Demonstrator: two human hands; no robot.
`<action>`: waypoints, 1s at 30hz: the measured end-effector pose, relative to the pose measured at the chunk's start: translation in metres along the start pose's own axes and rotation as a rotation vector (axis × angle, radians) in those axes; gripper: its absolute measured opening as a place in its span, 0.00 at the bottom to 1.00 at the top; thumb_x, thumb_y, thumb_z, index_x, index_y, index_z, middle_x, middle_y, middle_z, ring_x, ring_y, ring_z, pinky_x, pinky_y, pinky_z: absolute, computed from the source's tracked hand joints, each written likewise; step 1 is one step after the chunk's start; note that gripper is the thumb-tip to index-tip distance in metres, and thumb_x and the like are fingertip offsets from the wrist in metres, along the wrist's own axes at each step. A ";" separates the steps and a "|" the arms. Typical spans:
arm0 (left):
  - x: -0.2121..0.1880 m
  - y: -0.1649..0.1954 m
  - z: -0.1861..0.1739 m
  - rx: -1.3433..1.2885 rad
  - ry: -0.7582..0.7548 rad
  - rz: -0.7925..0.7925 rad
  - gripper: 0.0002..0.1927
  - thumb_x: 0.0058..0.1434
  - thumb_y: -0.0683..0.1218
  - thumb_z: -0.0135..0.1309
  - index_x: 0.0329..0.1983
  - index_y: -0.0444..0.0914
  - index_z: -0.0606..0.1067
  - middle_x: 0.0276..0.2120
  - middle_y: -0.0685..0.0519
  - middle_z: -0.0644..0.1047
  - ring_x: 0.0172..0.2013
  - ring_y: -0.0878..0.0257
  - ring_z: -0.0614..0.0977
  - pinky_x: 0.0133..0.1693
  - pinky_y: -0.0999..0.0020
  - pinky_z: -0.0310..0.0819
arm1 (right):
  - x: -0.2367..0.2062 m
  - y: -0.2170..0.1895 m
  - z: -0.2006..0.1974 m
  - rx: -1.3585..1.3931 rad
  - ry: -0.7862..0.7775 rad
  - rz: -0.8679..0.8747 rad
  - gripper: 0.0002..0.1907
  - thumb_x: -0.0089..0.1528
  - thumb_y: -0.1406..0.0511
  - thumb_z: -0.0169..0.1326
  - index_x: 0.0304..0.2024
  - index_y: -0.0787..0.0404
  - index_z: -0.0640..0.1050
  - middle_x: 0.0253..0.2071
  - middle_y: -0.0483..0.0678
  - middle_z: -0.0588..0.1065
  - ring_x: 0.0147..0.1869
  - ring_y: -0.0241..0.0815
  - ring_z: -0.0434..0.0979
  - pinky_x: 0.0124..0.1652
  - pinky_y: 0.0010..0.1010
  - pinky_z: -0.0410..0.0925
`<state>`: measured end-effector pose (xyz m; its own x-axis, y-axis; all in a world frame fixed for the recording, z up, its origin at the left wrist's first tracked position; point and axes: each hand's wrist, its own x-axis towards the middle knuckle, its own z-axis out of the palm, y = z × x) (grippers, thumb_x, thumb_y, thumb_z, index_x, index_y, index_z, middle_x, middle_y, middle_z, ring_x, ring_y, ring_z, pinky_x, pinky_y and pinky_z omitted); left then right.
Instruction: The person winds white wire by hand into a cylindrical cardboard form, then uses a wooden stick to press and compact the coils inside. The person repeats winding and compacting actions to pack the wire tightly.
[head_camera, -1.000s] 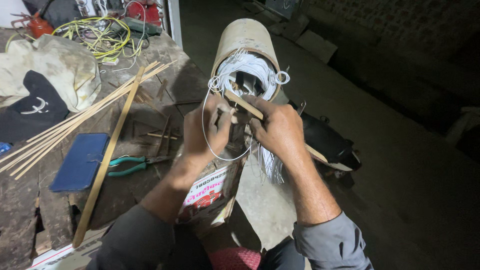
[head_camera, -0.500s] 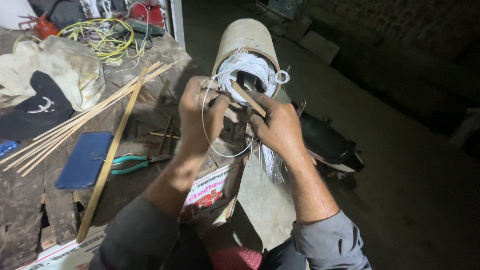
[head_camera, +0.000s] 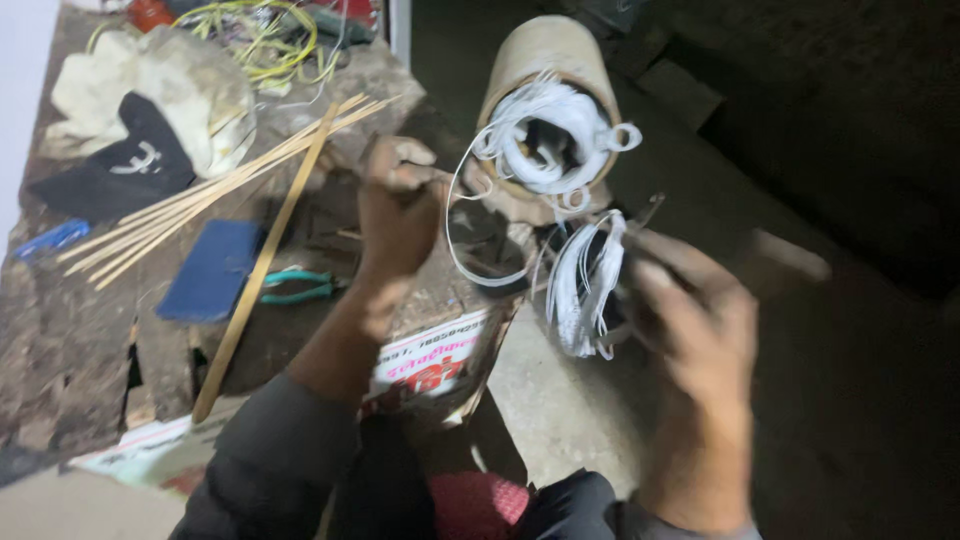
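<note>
A tan cylinder lies ahead of me with a coil of white wire stuffed in its open end. My left hand is closed on a loop of that white wire, which curves down to the right of the fist. My right hand, blurred by motion, is below and right of the cylinder. It grips a flat wooden stick that points right. A hank of white wire strands hangs just left of the right hand; I cannot tell if the hand holds it.
On the worn bench at left lie a blue flat block, green-handled pliers, a long wooden strip, thin bamboo sticks, a black cap, white cloth and yellow wire. A printed carton stands before my knees.
My right hand has pulled away from the cylinder's mouth, down and to the right, taking the stick along. The left hand stays closed on the wire loop.
</note>
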<state>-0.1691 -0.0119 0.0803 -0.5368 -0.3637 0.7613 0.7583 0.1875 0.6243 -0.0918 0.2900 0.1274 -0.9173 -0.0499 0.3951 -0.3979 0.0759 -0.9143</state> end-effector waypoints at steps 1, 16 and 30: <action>-0.003 -0.015 -0.012 -0.057 0.076 -0.117 0.13 0.58 0.34 0.60 0.44 0.34 0.71 0.34 0.52 0.75 0.33 0.65 0.78 0.33 0.69 0.72 | -0.014 0.002 -0.014 0.154 -0.112 -0.152 0.21 0.68 0.62 0.52 0.56 0.72 0.79 0.29 0.51 0.73 0.27 0.35 0.69 0.26 0.25 0.60; -0.015 -0.032 -0.026 0.528 0.052 0.109 0.10 0.62 0.44 0.62 0.44 0.35 0.77 0.38 0.43 0.79 0.33 0.50 0.83 0.35 0.61 0.77 | -0.049 0.052 -0.058 -0.053 -0.017 -0.666 0.11 0.68 0.65 0.47 0.45 0.62 0.79 0.36 0.54 0.81 0.34 0.41 0.81 0.39 0.35 0.71; -0.003 0.035 0.031 0.794 -0.036 0.528 0.20 0.55 0.51 0.66 0.47 0.35 0.79 0.64 0.37 0.65 0.67 0.35 0.63 0.67 0.37 0.55 | -0.027 0.095 0.067 -0.407 -0.478 -0.463 0.15 0.60 0.62 0.61 0.47 0.62 0.84 0.36 0.51 0.77 0.39 0.46 0.78 0.39 0.33 0.70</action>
<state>-0.1525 0.0241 0.1048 -0.2180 -0.0287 0.9755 0.4411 0.8888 0.1247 -0.1035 0.2318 0.0233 -0.5866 -0.5822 0.5630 -0.7981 0.2972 -0.5241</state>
